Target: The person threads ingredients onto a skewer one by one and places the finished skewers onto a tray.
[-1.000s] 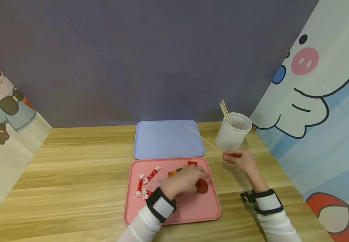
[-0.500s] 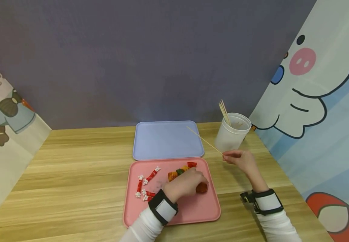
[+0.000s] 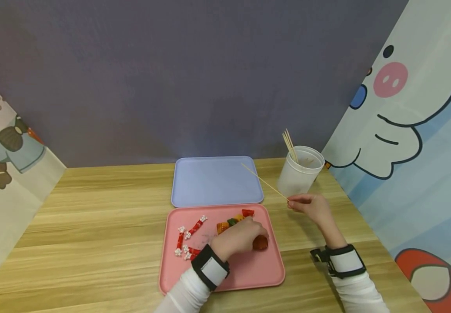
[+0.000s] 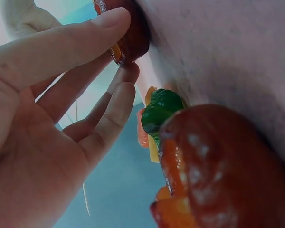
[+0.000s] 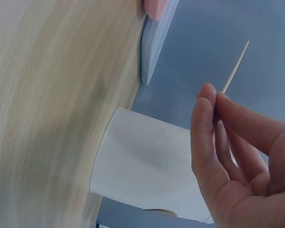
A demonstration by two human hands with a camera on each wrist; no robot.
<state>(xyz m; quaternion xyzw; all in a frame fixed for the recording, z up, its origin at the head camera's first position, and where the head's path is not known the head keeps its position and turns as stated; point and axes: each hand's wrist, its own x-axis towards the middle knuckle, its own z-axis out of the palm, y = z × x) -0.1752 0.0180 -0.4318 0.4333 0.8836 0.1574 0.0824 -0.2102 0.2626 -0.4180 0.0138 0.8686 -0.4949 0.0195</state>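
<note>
My left hand reaches over the pink tray. Thumb and fingers pinch a glossy reddish-brown round piece, which looks like play food, low at the tray. In the left wrist view, a larger reddish-brown piece fills the foreground, with a green piece beyond it. Yellow-orange and red pieces show past the knuckles; the hand hides part of this group. To the right of the tray, my right hand pinches a thin wooden skewer by one end, its far end pointing up and left.
Several red-wrapped candies with white ends lie on the pink tray's left side. Behind it lies a blue tray. A white cup holding several skewers stands back right, close behind the right hand. A grey wall rises behind the table.
Over the last second, my left hand shifts slightly, uncovering more of the yellow-orange and green pieces, and the reddish-brown piece moves a little left. The right hand holds the skewer still.
</note>
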